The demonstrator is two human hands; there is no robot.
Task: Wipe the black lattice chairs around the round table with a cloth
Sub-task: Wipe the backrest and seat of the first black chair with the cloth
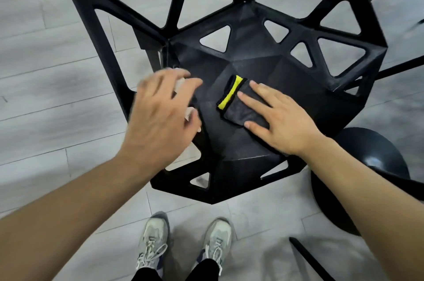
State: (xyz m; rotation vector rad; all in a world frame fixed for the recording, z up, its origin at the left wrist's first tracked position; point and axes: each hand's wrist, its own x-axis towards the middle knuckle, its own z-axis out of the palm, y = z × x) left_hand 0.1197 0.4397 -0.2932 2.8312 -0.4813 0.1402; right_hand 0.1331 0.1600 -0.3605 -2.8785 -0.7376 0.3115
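Beneath the right forearm, a round glossy black base (367, 166) is partly covered by the arm, so what it belongs to cannot be told. The top of the black moulded plastic lattice chair (243, 51) runs off the upper edge of the picture, and thin black bars at the right edge are cut off too. The left hand (160, 117) is blurred; its fingers look spread and loose above the left side of the seat, perhaps just touching it, with nothing in their grip. Pale grey wood-look floor planks (46, 74) lie all around and show through the triangular openings of the chair. Two grey laced trainers (183, 244) stand on the floor just in front of the seat. The folded dark grey cloth with a yellow-trimmed edge (238, 106) lies flat near the middle of the seat. The right hand (282, 120) presses down on it with flat, extended fingers, not curled round it; the yellow edge sticks out beyond the fingertips.
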